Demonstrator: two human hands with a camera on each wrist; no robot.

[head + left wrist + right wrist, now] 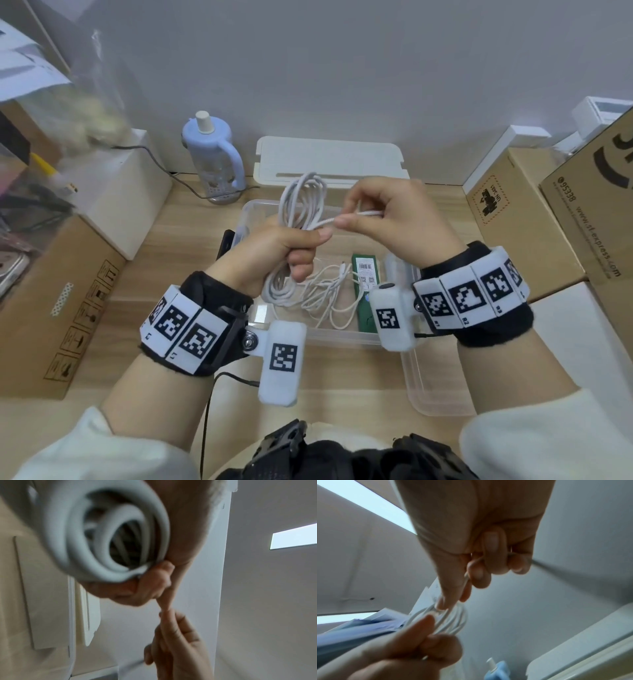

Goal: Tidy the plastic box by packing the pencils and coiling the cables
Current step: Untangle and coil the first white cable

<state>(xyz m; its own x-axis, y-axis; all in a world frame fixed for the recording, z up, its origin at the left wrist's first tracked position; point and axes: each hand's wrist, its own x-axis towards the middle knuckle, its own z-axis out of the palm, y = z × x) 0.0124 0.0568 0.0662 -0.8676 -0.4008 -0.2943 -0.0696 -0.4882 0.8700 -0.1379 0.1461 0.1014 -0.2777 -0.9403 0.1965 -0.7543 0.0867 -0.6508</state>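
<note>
The fingers (305, 260) of the left hand (270, 253) are curled round the waist of a coiled white cable (301, 202), thumb laid across the top, so loops stand out above the fist toward 12 o'clock and hang below it toward 6. The right hand (387, 219), just at 3 o'clock of the left, pinches the cable's free end between thumb and forefinger, the other fingers folded in; thumb tips of the two hands nearly meet. From the left wrist the coil (106, 534) fills the view, blurred, with the right hand (180, 645) beyond it.

Both hands hover over a clear plastic box (346, 337) on the wooden surface (342, 383). Inside it lie a thinner loose white cable (329, 294) and, at 3 o'clock of that, a green pencil pack (364, 284) with a barcode label. The box's lid (329, 161) rests at 12 o'clock against the wall, a pale blue bottle (214, 154) at 10 o'clock, cardboard cartons (534, 219) on either side.
</note>
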